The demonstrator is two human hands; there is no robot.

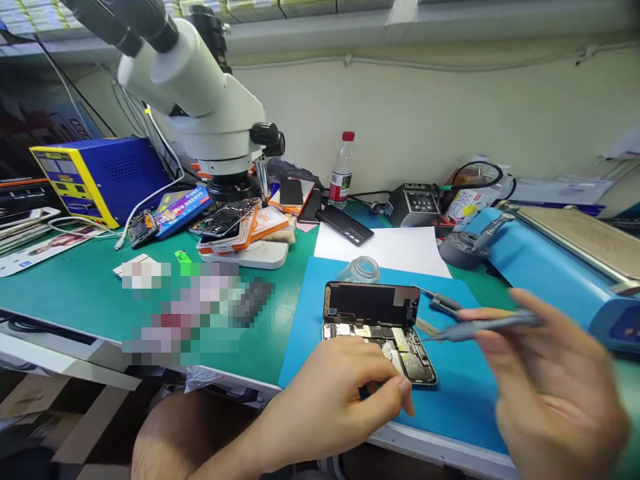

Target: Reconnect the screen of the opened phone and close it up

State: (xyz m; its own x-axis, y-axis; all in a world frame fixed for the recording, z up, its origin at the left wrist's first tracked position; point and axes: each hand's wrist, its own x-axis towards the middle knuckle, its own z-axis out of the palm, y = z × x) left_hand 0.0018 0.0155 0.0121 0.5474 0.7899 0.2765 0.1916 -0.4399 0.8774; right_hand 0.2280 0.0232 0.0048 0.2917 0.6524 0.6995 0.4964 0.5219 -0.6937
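Note:
An opened smartphone (421, 367) lies on the blue mat (310, 320), its inner parts bared and its screen (370, 305) tilted up at the back. My left hand (345, 393) rests over the phone's near left part with its fingers curled in; whether they hold anything small is hidden. To the phone's right, my right hand (555, 380) grips a slim grey screwdriver-like tool (480, 327), slightly blurred. Its thin tip points left at the phone's right edge; I cannot tell whether they touch. Another dark screwdriver (444, 303) lies on the mat behind that tip.
A clear jar (364, 268) stands behind the phone. Further back are a black phone (345, 225), a bottle (341, 173) and a microscope (215, 113) above piled phones and boxes. A tool holder (463, 250) and blue machine (545, 267) stand right. Part of the left bench is pixelated.

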